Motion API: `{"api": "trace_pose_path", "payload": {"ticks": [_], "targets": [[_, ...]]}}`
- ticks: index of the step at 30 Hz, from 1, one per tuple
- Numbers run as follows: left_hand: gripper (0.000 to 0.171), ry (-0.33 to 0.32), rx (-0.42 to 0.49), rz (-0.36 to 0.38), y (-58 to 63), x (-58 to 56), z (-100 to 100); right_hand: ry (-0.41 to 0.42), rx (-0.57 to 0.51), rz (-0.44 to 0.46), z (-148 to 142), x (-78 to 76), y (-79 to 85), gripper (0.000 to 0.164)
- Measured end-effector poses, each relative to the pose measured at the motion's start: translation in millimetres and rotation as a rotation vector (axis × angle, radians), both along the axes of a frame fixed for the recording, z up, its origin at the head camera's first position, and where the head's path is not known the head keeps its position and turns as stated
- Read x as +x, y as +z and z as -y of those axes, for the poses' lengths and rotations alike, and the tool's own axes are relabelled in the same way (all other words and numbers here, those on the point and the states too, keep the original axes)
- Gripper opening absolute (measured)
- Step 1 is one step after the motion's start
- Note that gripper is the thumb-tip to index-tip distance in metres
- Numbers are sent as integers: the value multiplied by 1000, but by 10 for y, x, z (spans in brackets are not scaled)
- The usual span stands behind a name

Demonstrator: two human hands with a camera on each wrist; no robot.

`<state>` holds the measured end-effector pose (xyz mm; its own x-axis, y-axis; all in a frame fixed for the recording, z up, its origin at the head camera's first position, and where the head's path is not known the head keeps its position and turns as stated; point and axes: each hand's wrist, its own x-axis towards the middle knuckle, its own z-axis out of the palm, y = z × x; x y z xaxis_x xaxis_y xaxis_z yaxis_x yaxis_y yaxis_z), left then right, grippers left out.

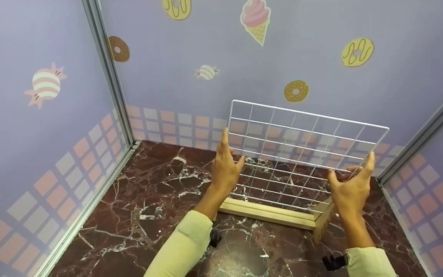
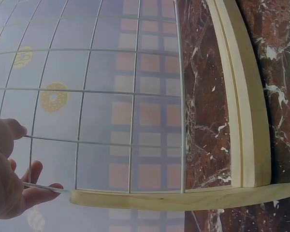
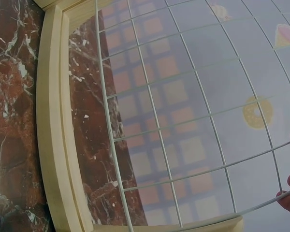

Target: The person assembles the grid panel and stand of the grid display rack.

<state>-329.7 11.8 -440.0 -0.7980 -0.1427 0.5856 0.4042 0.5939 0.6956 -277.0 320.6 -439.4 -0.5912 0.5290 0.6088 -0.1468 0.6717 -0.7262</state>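
Observation:
A white wire grid panel [image 1: 310, 114] stands tilted in front of me in the head view. My left hand [image 1: 225, 167] holds its left side edge, thumb on the near face and fingers around the outer wire. At the opposite side edge, my right hand [image 1: 352, 190] grips the panel the same way. Below is a pale wooden frame [image 1: 267, 214] with a grooved long bar and short end pieces. The left wrist view shows the panel's bottom wire [image 2: 182, 121] apart from the long bar [image 2: 253, 96], its side edge meeting an end piece [image 2: 150, 199].
Dark red marbled surface [image 1: 167, 238] lies under the frame. Lilac walls with sweets and tile prints stand behind [image 1: 148, 84] and on both sides, joined by metal corner strips [image 1: 108, 73]. Black wrist mounts [image 1: 335, 262] sit at the sleeves.

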Motion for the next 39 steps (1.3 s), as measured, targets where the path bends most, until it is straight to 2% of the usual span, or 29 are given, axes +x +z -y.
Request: {"api": "trace_pose_path", "payload": {"ticks": [7, 16, 23, 29, 39], "targets": [[99, 21, -9, -11, -103, 1, 5, 10, 3, 19, 8, 2, -68, 107], [94, 104, -68, -27, -191, -6, -9, 9, 19, 24, 4, 18, -137, 107], [98, 111, -90, -30, -234, -15, -18, 19, 19, 25, -2, 21, -176, 107], [101, 144, -113, -32, -278, -30, -20, 6, 47, 25, -14, 2, -233, 108], [102, 212, -159, -62, -521, -42, -27, -45, 86, 62, -20, 2, -490, 109]]}}
